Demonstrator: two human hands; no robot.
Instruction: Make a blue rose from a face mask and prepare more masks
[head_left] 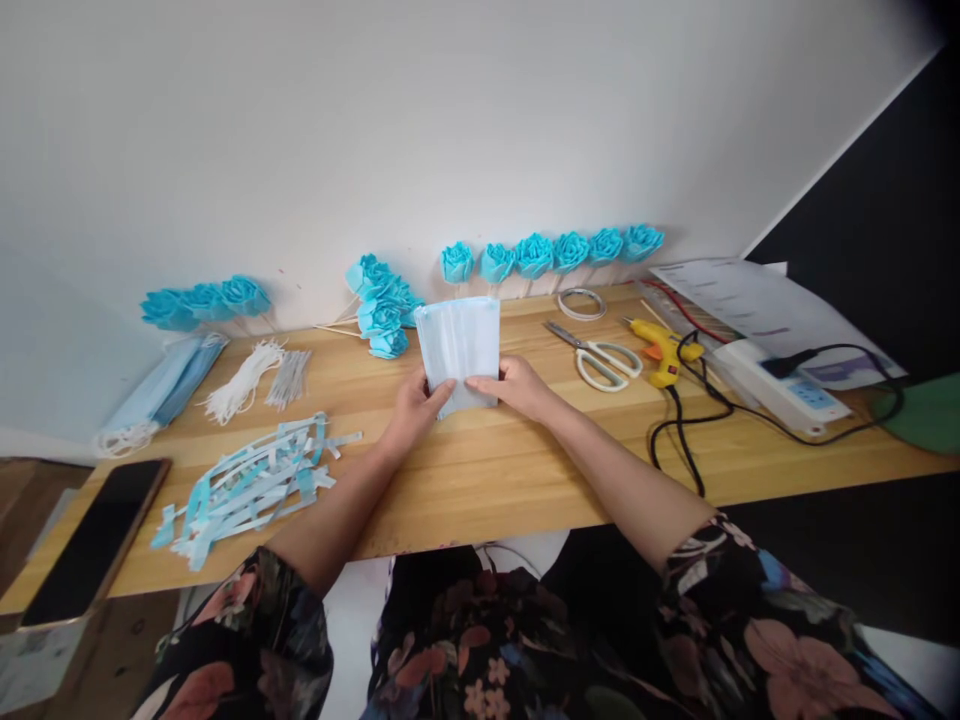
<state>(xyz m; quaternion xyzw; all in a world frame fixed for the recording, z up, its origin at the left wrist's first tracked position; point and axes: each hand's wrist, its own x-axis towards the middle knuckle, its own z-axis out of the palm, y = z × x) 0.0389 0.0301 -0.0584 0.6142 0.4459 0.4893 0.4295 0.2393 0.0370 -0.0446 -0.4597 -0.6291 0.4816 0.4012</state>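
Between my two hands I hold a pale blue-white sheet of mask fabric (459, 345), opened out with soft creases down its middle. My left hand (417, 405) grips its lower left edge, thumb on the front and fingers behind. At the lower right edge my right hand (519, 386) pinches it the same way. The fabric stands tilted up above the wooden table (465, 480). Close behind it lies a cluster of blue fabric flowers (382, 305), and to its right are white-handled scissors (600, 362).
A row of blue flowers (534, 256) lines the wall, with more flowers (217, 300) at left. Folded masks (161, 385), white ear loops (244, 382), wire strips (288, 380), fabric scraps (255, 485) and a phone (94, 545) lie left. Right: tape (582, 304), glue gun (664, 350), power strip (780, 388).
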